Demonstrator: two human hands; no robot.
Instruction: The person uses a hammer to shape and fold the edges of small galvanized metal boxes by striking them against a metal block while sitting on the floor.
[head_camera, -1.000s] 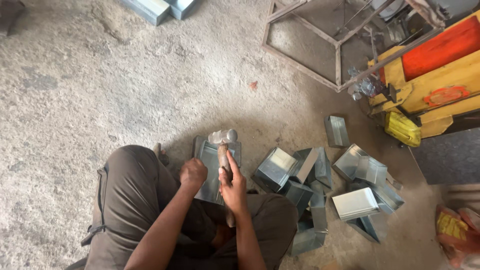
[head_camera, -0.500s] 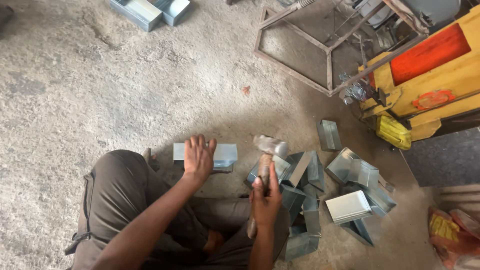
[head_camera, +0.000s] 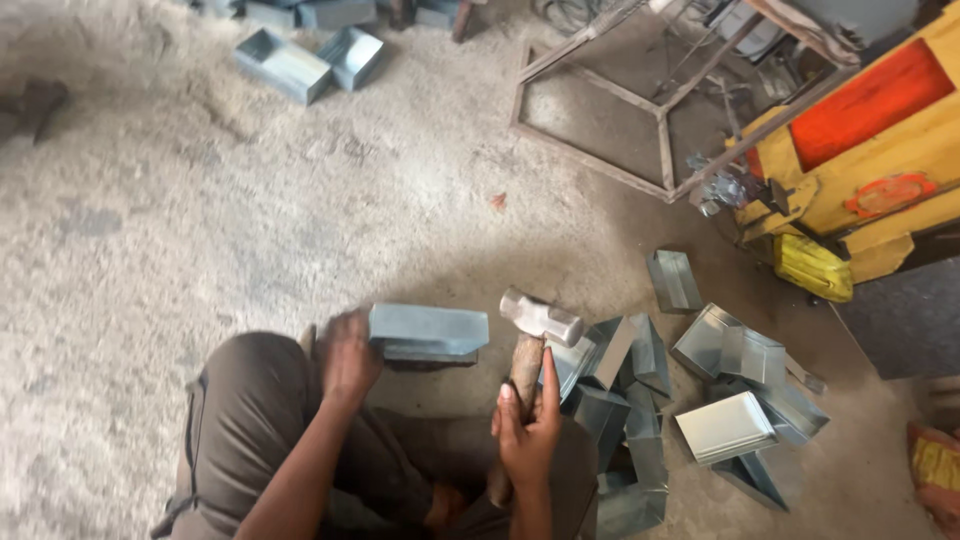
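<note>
Compared with half a second back, I see the folded sheet-metal box (head_camera: 428, 332) has turned a little and now lies lengthwise on the concrete floor (head_camera: 200, 220), just ahead of my left knee, while the hammer (head_camera: 528, 350) has come slightly lower and closer to it, its steel head now hanging just beside the box's right end without touching. My left hand (head_camera: 345, 355) reaches forward with the arm nearly straight, fingers curled over the box's left end and gripping it. My right hand (head_camera: 528, 428) sits closer to my body, wrapped around the wooden handle low down with the index finger stretched up along it, the hammer held nearly upright and leaning a bit left. The pile of bent metal pieces (head_camera: 640, 400) lies on the floor just right of the hammer, and a yellow machine (head_camera: 870, 170) stands well apart at the upper right edge.
</note>
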